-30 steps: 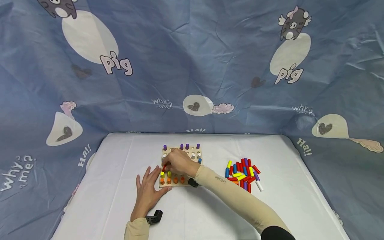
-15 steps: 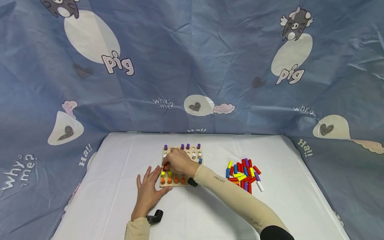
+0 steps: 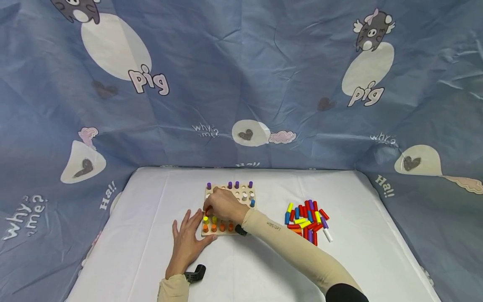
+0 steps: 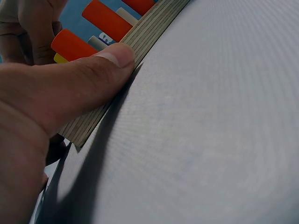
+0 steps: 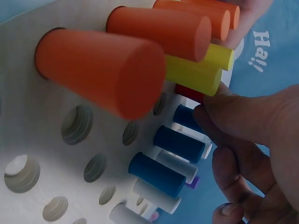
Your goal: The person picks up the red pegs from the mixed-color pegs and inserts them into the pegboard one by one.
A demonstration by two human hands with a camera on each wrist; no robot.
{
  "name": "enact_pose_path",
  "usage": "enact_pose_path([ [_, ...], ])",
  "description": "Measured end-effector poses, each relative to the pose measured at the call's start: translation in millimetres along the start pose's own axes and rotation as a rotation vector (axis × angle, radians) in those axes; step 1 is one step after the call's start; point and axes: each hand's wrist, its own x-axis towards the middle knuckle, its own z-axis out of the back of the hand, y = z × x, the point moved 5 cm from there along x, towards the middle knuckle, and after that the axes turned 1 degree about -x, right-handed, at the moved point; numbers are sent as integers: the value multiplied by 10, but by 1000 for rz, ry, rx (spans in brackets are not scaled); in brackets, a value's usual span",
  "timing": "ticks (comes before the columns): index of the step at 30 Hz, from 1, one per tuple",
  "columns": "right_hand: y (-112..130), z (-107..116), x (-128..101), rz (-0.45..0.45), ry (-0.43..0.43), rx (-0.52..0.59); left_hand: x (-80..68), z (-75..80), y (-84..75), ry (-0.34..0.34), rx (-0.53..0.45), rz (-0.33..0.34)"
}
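My left hand rests at the board's front left corner, fingers spread beside its left side. Its thumb presses the layered edge of the wooden pegboard. Reaching across the board, my right hand pinches a red peg between thumb and forefinger at the left end of a row. Orange pegs stand along the front row, with yellow pegs just behind. Blue pegs, white pegs and purple pegs stand in rows farther back. The right hand hides the board's middle in the head view.
Right of the board, a loose heap of red, blue, yellow and purple pegs lies on the white tabletop. One white peg lies at the heap's right side. A blue printed cloth rises behind the table.
Both hands keep nearly the same places, the right one still at the red peg. The whole head view has shifted slightly.
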Motion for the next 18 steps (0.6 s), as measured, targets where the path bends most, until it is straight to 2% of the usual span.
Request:
enact_pose_path([
  [18,43,13,-10,8,26,-14,-6,9,-16,-13,4,-10],
])
